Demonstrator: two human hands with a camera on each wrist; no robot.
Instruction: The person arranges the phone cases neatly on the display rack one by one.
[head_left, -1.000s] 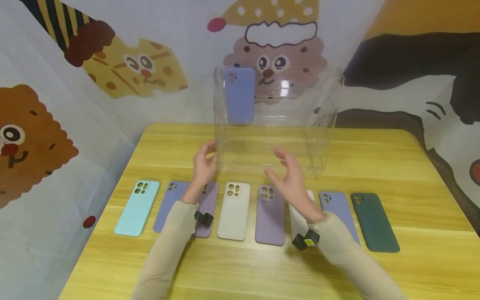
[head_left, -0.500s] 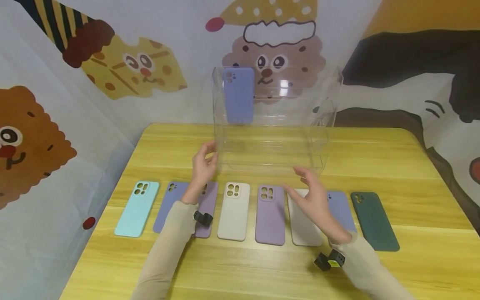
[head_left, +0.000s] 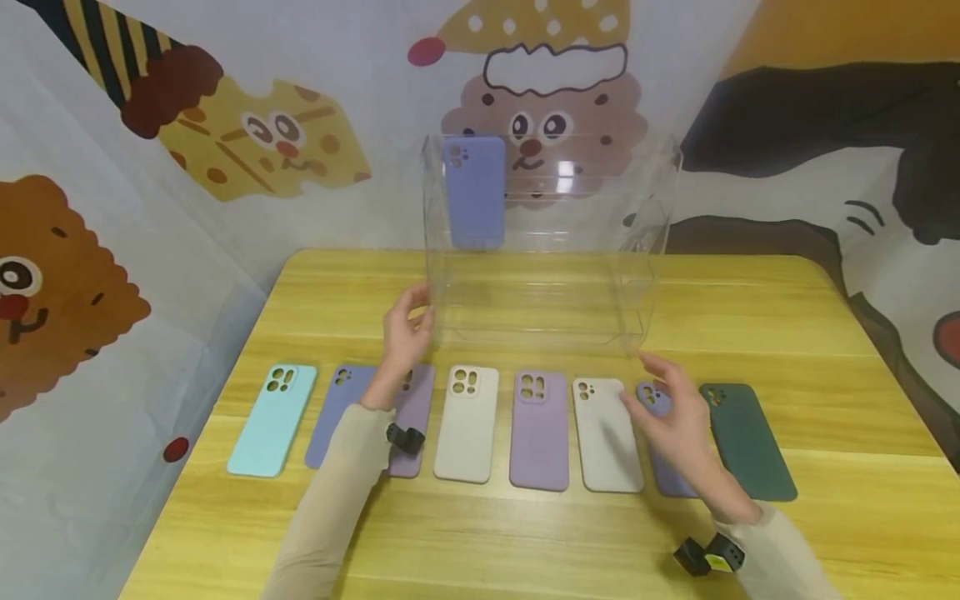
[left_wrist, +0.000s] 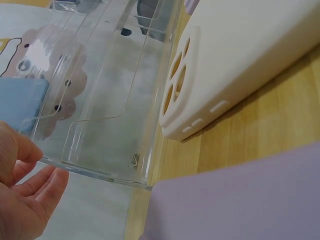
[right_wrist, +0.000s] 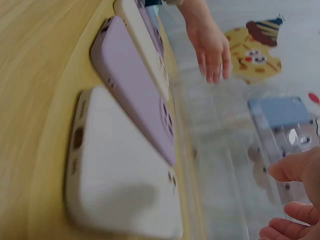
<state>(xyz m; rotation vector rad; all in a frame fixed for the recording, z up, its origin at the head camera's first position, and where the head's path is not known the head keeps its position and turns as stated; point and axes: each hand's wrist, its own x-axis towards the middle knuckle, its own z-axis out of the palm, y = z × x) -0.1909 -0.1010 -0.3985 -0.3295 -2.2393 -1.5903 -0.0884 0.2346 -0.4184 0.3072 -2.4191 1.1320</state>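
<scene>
At the left side of the clear display stand [head_left: 540, 312], my left hand [head_left: 407, 333] pinches its edge. The left wrist view shows the side panel's edge between my thumb and fingers [left_wrist: 52, 190]. My right hand [head_left: 675, 425] holds nothing, thumb and fingers spread apart, above a periwinkle phone case [head_left: 670, 475] that it partly covers. Beside that lie a white phone case [head_left: 609, 442] on the left and a dark green phone case [head_left: 752, 442] on the right. Another periwinkle phone case [head_left: 476, 196] stands upright in the stand's upper left.
Along the same row lie a mauve phone case [head_left: 539, 433], a cream one [head_left: 466, 429], a second mauve one [head_left: 415, 425] partly behind my left wrist, a blue-violet one [head_left: 333, 425] and a turquoise one [head_left: 270, 425]. Behind the wooden table [head_left: 480, 542] hangs a cartoon-printed cloth [head_left: 375, 50].
My right hand has moved from in front of the stand rightward and toward me, past the white case to over the periwinkle one. The left hand stays at the stand's edge.
</scene>
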